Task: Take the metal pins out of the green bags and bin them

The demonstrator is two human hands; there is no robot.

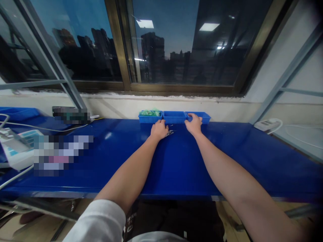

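Thin slivers (170, 133) lie bunched, too small to identify.

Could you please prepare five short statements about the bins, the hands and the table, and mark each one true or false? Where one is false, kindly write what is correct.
1. Three blue bins stand in a row near the wall. True.
2. The right hand is at the right bin. True.
3. The green items lie in the right bin. False: they lie in the left bin.
4. The left hand is inside the middle bin. False: it is beside the thin shiny pieces on the table.
5. A window is above the bins. True.
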